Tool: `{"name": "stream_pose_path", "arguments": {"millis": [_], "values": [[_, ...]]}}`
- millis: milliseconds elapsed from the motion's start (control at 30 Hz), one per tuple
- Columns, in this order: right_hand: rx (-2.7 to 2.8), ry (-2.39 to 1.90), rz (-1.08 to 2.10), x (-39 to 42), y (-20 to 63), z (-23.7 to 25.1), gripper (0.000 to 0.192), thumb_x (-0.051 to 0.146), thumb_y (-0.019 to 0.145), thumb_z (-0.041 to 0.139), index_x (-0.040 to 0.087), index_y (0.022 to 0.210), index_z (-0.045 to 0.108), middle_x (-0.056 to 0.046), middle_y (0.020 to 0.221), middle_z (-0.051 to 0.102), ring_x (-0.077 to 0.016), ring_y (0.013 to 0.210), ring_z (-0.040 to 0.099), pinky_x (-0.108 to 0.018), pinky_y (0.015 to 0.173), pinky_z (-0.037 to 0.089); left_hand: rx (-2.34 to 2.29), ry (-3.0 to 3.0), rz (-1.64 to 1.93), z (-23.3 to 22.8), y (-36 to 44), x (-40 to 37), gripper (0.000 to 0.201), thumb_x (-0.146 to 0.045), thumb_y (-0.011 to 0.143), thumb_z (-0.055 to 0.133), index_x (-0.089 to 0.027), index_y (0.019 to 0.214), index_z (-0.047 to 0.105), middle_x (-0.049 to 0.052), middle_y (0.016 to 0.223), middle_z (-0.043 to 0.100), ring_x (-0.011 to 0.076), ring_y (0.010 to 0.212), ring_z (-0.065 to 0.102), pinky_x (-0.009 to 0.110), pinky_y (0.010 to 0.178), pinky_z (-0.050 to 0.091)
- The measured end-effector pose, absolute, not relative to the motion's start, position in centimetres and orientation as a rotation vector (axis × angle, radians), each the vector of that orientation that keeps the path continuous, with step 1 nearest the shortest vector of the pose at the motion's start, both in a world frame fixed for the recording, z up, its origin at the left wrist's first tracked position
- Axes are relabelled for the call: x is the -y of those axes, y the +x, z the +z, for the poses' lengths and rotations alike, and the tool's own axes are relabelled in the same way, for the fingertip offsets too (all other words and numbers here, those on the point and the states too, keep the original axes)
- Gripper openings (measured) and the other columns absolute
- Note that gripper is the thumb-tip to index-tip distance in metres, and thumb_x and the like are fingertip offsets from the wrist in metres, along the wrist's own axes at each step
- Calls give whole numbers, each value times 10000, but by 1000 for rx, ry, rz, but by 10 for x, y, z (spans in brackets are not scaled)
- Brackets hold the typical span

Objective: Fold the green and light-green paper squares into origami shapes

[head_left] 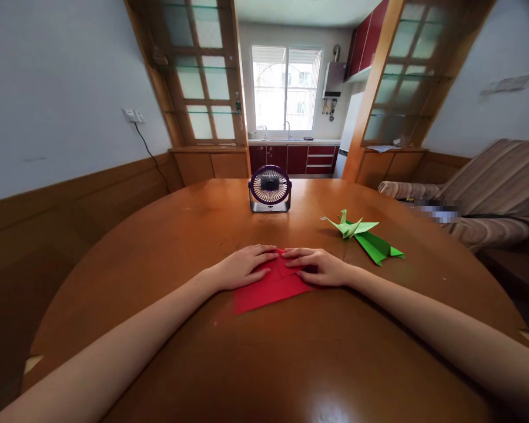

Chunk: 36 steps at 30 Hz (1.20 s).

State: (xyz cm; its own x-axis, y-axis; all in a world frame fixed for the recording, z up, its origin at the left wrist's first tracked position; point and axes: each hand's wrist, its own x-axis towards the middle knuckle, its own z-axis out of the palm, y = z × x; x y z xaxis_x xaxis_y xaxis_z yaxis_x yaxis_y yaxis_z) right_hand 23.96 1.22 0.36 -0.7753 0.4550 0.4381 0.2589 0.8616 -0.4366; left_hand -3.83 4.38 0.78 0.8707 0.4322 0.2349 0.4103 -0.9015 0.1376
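A folded red paper [268, 289] lies flat on the round wooden table [264, 352] in front of me. My left hand [242, 267] rests palm down on its upper left part, fingers pointing right. My right hand [320, 267] lies palm down on its upper right part, fingers pointing left. The fingertips of both hands nearly meet over a fold at the top of the red paper. Both hands press the paper flat rather than grip it.
A green origami crane [354, 227] and a folded green paper [377, 247] lie to the right of my hands. A small purple desk fan [270, 188] stands at the table's far middle. A striped sofa [498, 182] is at the right.
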Motion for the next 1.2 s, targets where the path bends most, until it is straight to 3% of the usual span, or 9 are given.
{"name": "stream_pose_path", "arguments": {"millis": [800,1200], "values": [[2548,-521,435,-12,242,3,350,150,888,542,171,1221,648,-136,1349,565,-239,1315,473,-429,1080,423,-651,3066,428,7,-38,-36,389,-335,1004,373,-228,1326,565,105,1444,475,235,1314,470,382,1089,392],[2556,-503,447,-12,242,4,371,140,883,540,183,1239,635,-130,1365,554,-241,1342,440,-451,1087,409,-729,3007,391,7,-37,-42,355,-372,974,418,-281,1263,604,102,1476,424,311,1342,408,518,1092,335]]}}
